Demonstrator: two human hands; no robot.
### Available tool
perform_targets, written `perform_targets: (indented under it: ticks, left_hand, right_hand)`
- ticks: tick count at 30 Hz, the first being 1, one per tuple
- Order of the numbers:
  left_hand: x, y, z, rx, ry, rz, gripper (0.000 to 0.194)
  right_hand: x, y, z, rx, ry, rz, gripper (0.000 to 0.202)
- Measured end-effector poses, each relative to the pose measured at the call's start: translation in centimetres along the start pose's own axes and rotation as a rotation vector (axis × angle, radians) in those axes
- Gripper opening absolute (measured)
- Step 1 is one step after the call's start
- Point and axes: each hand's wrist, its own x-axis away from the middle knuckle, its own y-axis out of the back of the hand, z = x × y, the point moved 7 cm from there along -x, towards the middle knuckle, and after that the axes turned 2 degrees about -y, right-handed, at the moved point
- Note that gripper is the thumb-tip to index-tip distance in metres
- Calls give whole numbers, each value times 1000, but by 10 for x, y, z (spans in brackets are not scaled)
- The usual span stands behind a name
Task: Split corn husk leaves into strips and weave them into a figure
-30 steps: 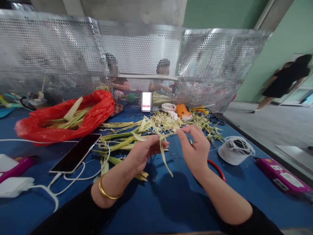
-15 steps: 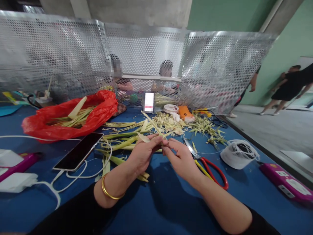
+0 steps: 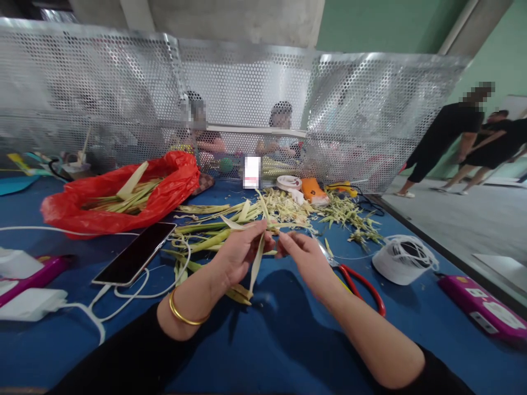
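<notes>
My left hand (image 3: 242, 247), with a gold bangle at the wrist, pinches several pale green leaf strips (image 3: 257, 266) that cross at its fingertips; one hangs down below the hand. Close on the right, my right hand (image 3: 300, 252) has its thumb and fingers pressed together at the strips' crossing. Whether it grips a strip is too small to tell. Long green stalks and leaves (image 3: 214, 240) lie on the blue table behind and left of my hands. Red-handled scissors (image 3: 364, 282) lie partly under my right forearm.
A red plastic bag (image 3: 99, 222) of leaves and a phone (image 3: 135, 255) with white cables lie left. Leaf scraps (image 3: 284, 206), an orange packet (image 3: 313, 191) and a white string roll (image 3: 401, 260) lie behind and right. Beyond stands a perforated metal screen (image 3: 247, 71); people are behind it and at right.
My hands have moved slightly apart. One leaf strip now hangs down beneath my left hand, and another points right. A person in black has come into view at the right.
</notes>
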Motion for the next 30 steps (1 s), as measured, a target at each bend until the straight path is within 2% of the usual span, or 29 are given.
perform_targets:
  ticks: [2, 4, 10, 17, 24, 30]
  left_hand:
    - [2, -3, 2, -18, 39, 27, 22]
    - [5, -6, 5, -55, 54, 46, 26]
    - [9, -11, 9, -256, -33, 59, 24]
    - [7, -11, 10, -261, -27, 1, 25]
    - [8, -9, 10, -243, -3, -9, 25]
    - [8, -3, 12, -191, 77, 4, 30]
  right_hand:
    - [-2, 5, -5, -230, -75, -70, 27]
    - [-2, 7, -3, -335, -54, -102, 27]
    - [1, 12, -1, -318, 44, -193, 14]
    - [1, 24, -2, -288, 78, -281, 15]
    - [-2, 27, -3, -267, 87, -295, 16]
    - [-6, 25, -7, -325, 6, -246, 20]
